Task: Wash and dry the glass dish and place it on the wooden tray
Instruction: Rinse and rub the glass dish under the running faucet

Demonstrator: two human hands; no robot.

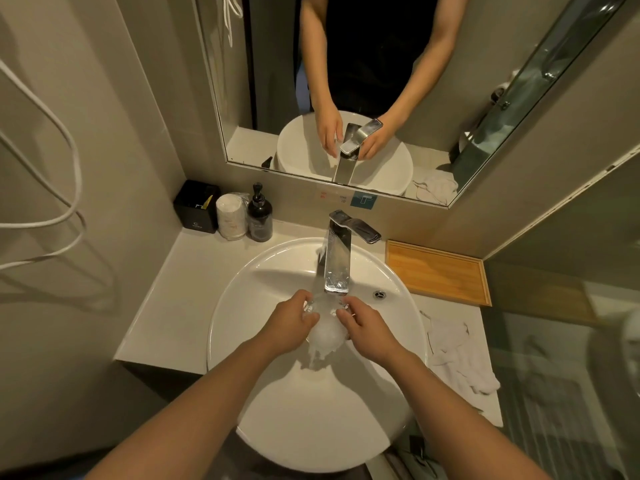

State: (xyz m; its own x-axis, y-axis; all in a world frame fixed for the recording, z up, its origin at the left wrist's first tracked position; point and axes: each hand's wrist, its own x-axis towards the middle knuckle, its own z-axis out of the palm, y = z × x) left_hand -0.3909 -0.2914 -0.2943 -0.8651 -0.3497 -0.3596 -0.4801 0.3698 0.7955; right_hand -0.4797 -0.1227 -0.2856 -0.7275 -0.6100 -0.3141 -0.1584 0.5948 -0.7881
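The clear glass dish (327, 329) is held over the white basin (242, 292), right under the spout of the steel tap (337, 261). Water runs over the dish and spills off its lower edge. My left hand (289, 323) grips the dish's left side and my right hand (363, 327) grips its right side, fingers curled on the rim. The wooden tray (438, 271) lies flat on the counter to the right of the tap, with nothing on it.
A crumpled white towel (457, 358) lies on the counter right of the basin. A black box (195, 211), a wrapped white roll (230, 216) and a black pump bottle (259, 216) stand at the back left. A mirror (346, 81) hangs above; a glass shower wall stands at right.
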